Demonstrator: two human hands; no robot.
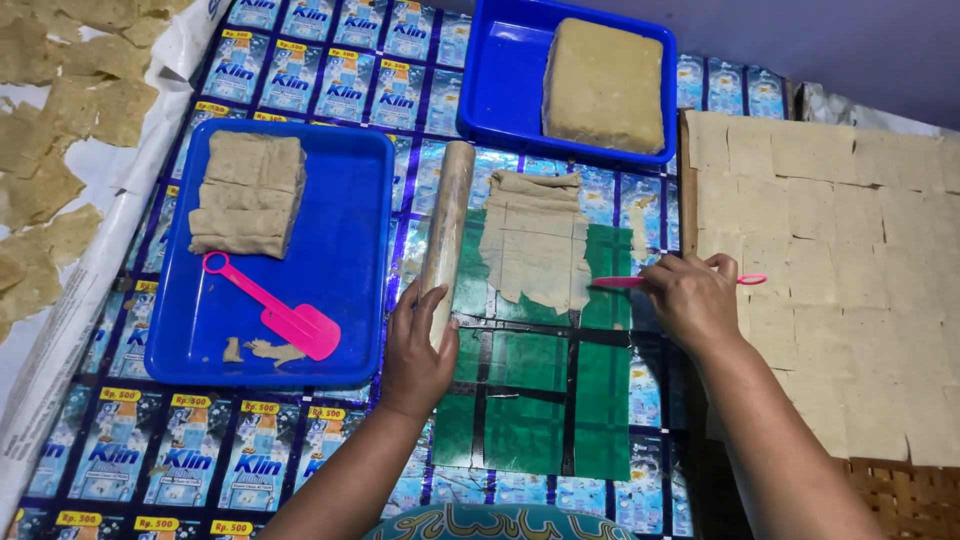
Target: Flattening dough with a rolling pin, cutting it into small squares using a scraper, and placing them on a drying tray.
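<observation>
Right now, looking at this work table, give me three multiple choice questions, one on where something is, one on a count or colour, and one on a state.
1. Where does the pink scoop lie?
A. In the near blue tray
B. On the green sheet
C. On the woven mat

2. How many blue trays are there?
A. One
B. Two
C. Three

3. What is the left hand doing?
A. Hanging free
B. Resting on the rolling pin
C. Lifting the dough block

Answers:
1. A, the scoop lies in the tray near the dough stack.
2. B, the near tray and the far tray holding a dough block.
3. B, its fingers lie on the pin while the right hand holds a thin pink tool to the dough sheet.
</observation>
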